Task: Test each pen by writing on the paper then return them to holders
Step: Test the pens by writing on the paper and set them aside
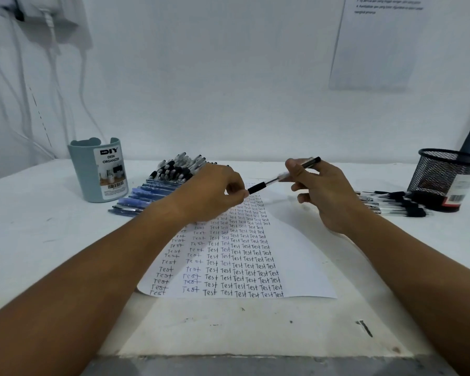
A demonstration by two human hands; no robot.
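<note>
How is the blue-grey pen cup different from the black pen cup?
The blue-grey organizer has solid walls; the black mesh holder is see-through wire. The organizer stands far left on the table, the mesh holder far right. The organizer bears a large DIY label; the mesh holder's sticker is small and low. Both stand upright, with pens lying beside them.

A white table (52, 240) carries small dark scuffs and a short black mark (365, 328) near its front edge. Behind it stands a white wall (215, 77). White cables (52, 50) hang at the upper left from what may be a charger (33, 9), blurred here. A printed sheet (377, 44) is fixed to the wall at the upper right, its text too small to read.
</note>
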